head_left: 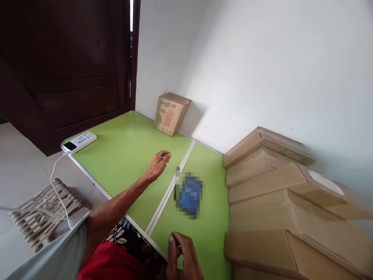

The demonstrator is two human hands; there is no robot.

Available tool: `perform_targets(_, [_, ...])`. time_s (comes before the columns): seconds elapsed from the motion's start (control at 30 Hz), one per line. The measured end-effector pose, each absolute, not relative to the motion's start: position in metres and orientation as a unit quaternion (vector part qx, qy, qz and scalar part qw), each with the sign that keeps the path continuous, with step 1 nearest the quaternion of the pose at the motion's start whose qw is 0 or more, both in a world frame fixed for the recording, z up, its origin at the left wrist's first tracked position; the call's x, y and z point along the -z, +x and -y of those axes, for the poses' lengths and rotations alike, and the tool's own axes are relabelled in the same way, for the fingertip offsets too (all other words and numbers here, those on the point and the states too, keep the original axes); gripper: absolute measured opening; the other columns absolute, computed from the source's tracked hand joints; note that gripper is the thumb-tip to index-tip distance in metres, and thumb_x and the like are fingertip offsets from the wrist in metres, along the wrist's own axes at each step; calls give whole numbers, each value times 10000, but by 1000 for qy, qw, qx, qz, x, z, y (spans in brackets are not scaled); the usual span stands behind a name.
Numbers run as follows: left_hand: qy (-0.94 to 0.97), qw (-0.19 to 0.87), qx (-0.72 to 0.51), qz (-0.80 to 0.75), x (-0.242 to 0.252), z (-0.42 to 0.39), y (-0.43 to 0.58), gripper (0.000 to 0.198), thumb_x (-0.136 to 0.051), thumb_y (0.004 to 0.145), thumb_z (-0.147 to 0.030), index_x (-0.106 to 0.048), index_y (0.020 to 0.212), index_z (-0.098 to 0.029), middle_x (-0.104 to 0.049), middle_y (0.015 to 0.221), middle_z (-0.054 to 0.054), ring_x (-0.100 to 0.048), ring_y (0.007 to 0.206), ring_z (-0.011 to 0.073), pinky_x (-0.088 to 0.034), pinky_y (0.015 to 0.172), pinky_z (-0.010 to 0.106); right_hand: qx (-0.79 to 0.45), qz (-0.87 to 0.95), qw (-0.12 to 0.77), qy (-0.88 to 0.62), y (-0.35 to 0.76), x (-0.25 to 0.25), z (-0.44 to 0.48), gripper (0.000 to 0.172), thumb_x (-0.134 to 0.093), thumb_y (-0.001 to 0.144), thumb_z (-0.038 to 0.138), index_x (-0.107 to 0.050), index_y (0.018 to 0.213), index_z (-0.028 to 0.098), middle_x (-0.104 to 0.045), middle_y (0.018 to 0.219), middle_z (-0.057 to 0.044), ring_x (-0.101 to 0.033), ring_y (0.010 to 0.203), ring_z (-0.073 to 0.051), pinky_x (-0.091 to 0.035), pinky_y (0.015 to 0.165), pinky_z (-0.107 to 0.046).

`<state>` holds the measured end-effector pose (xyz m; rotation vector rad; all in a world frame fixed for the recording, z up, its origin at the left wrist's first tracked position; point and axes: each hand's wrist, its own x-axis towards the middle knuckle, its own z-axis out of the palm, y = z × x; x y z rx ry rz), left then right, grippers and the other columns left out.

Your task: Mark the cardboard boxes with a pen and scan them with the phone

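Note:
My left hand (159, 165) hovers over the green table (125, 155), fingers curled in a pinch on something too small to name. My right hand (182, 254) rests near the table's front edge, fingers closed around a thin dark object I cannot make out. Between the hands lies a blurred blue object (190, 195) with a dark pen (176, 182) beside it along the table's white middle seam.
A stack of flat cardboard boxes (285, 202) fills the right side. A small printed carton (171, 112) leans against the white wall at the back. A white power strip (79, 141) with its cable sits at the left corner. A slatted stool (43, 212) stands on the floor.

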<state>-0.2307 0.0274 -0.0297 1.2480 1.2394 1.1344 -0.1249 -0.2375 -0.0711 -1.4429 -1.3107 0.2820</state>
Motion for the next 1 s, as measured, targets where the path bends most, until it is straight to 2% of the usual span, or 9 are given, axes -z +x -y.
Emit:
perform_targets(0.07, [490, 479, -485, -543, 35, -57, -240, 341, -648, 1052, -395, -667, 1291, -153, -702, 1278, 117, -707, 1102, 252, -614, 939, 448, -149, 581, 548, -584, -127, 65, 203, 129, -620, 1037, 322, -723, 982, 265, -718, 842, -31, -662, 661, -187, -542, 640, -309])
perform_targets(0.17, [459, 446, -508, -576, 39, -107, -249, 420, -680, 1040, -409, -628, 1388, -180, -649, 1407, 122, -679, 1213, 282, -591, 1030, 523, -175, 585, 512, -604, -116, 54, 143, 239, -595, 1043, 423, -730, 992, 232, -757, 903, -73, -712, 768, -219, -559, 689, -324])
perform_targets(0.3, [446, 402, -531, -598, 32, -179, -252, 598, -587, 1063, -482, -490, 1560, -164, -500, 1610, 207, -476, 1497, 377, -390, 1228, 547, -223, 494, 513, -666, -108, 32, 34, 476, -567, 978, 637, -690, 1117, 199, -781, 1142, -168, -740, 970, -294, -579, 814, -398])
perform_targets(0.4, [453, 376, -535, -607, 25, -230, -249, 731, -562, 1046, -543, -365, 1651, -183, -381, 1705, 209, -281, 1624, 382, -240, 1306, 492, -271, 482, 538, -637, -112, 16, -58, 605, -523, 947, 670, -588, 1302, 184, -667, 1425, -218, -671, 1268, -312, -555, 987, -415])
perform_targets(0.5, [462, 361, -534, -609, 18, -271, -244, 778, -532, 1046, -579, -285, 1685, -210, -310, 1749, 179, -210, 1654, 374, -200, 1322, 498, -299, 497, 532, -617, -114, 9, -143, 778, -537, 917, 654, -446, 1502, 148, -444, 1650, -244, -484, 1499, -318, -466, 1137, -432])
perform_targets(0.6, [474, 354, -534, -604, 13, -292, -241, 686, -474, 1080, -552, -328, 1662, -220, -381, 1708, 152, -284, 1627, 348, -225, 1311, 483, -330, 498, 522, -609, -113, 11, -204, 859, -557, 879, 610, -386, 1548, 98, -365, 1688, -257, -360, 1575, -333, -376, 1222, -467])
perform_targets(0.73, [480, 347, -533, -605, 5, -282, -248, 534, -442, 1096, -534, -498, 1538, -240, -548, 1518, 138, -423, 1508, 337, -283, 1266, 485, -364, 505, 520, -585, -115, 16, -224, 752, -556, 888, 599, -463, 1506, 180, -508, 1595, -174, -457, 1491, -320, -437, 1167, -480])
perform_targets(0.87, [472, 324, -551, -607, -2, -226, -269, 466, -382, 1106, -542, -599, 1368, -224, -596, 1359, 141, -459, 1384, 326, -314, 1219, 473, -392, 508, 535, -549, -127, 13, -179, 723, -597, 898, 613, -500, 1496, 219, -540, 1579, -135, -487, 1461, -303, -461, 1143, -468])
perform_targets(1.0, [460, 312, -581, -595, -2, -133, -290, 547, -282, 1095, -651, -621, 1210, -238, -612, 1266, 127, -487, 1262, 314, -380, 1144, 458, -418, 495, 552, -525, -141, 9, -103, 705, -614, 934, 618, -511, 1488, 195, -561, 1562, -145, -519, 1443, -289, -463, 1151, -448])
